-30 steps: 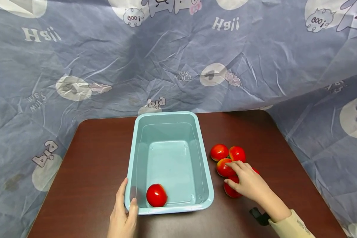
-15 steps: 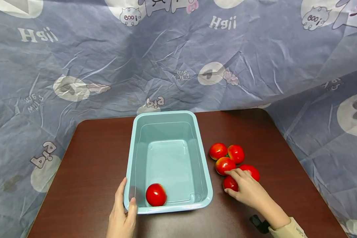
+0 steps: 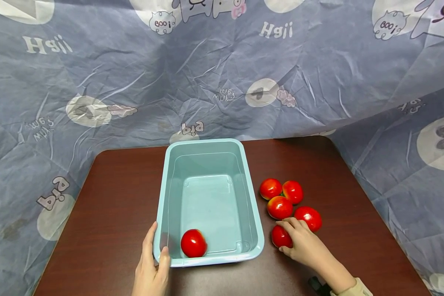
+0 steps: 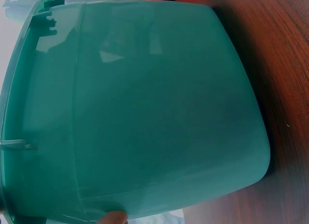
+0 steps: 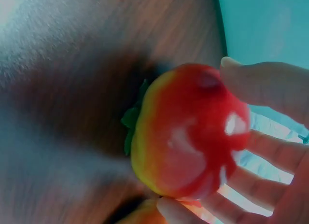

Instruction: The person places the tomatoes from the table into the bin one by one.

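In the head view a pale blue-green plastic basin (image 3: 210,205) stands on the table, one tomato (image 3: 193,243) inside near its front wall. My left hand (image 3: 151,267) holds the basin's front left corner, thumb over the rim and fingers along the outside. The left wrist view is mostly filled by the basin's outer wall (image 4: 145,103). Right of the basin, my right hand (image 3: 305,244) grips the nearest red tomato (image 3: 279,236) between thumb and fingers. The right wrist view shows this tomato (image 5: 188,132) with a yellowish end and green leafy top.
Several more tomatoes lie behind the right hand: one (image 3: 308,218) just beyond it, another (image 3: 280,207) farther left, two at the back. A black object (image 3: 318,284) shows by the right wrist. A printed grey-blue sheet (image 3: 207,74) hangs behind the brown table (image 3: 126,197).
My right hand has come down from above the tomatoes and closed round the nearest one, which has shifted slightly towards me and left. The left hand and basin stay in place.
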{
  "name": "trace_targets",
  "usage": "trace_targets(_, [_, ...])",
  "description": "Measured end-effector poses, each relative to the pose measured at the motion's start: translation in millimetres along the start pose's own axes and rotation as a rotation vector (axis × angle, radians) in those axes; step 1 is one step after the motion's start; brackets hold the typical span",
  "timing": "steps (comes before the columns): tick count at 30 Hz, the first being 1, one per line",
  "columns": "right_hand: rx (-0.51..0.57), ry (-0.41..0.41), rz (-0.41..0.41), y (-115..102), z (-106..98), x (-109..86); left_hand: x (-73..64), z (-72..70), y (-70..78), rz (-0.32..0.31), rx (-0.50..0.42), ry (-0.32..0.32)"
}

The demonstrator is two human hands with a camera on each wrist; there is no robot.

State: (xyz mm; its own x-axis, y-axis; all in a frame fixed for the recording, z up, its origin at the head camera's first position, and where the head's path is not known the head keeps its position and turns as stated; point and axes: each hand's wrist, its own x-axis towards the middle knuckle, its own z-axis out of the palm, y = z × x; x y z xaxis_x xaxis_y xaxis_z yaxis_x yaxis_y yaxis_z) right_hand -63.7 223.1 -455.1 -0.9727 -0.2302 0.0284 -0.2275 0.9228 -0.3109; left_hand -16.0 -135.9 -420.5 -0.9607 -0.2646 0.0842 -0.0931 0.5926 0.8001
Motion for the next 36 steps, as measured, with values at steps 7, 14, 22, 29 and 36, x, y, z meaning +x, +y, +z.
trace_targets(7, [-0.007, 0.018, -0.020, -2, 7, -1.8, 0.3, 0.0, -0.1, -0.009, -0.008, -0.009])
trace_targets(14, [-0.018, 0.009, -0.036, -2, 14, -0.5, 1.4, 0.4, -0.1, -0.024, -0.011, -0.003])
trace_targets(22, [-0.010, -0.005, -0.019, -4, 17, -2.0, 1.4, 0.7, -0.6, -0.058, -0.035, -0.031])
trace_targets(29, [0.016, 0.035, -0.039, -7, 6, 4.3, -0.1, 0.5, -0.2, -0.030, -0.031, -0.019])
trace_targets(36, [0.014, 0.079, -0.073, -15, -16, 13.7, -0.9, 0.9, -1.3, 0.008, 0.000, 0.008])
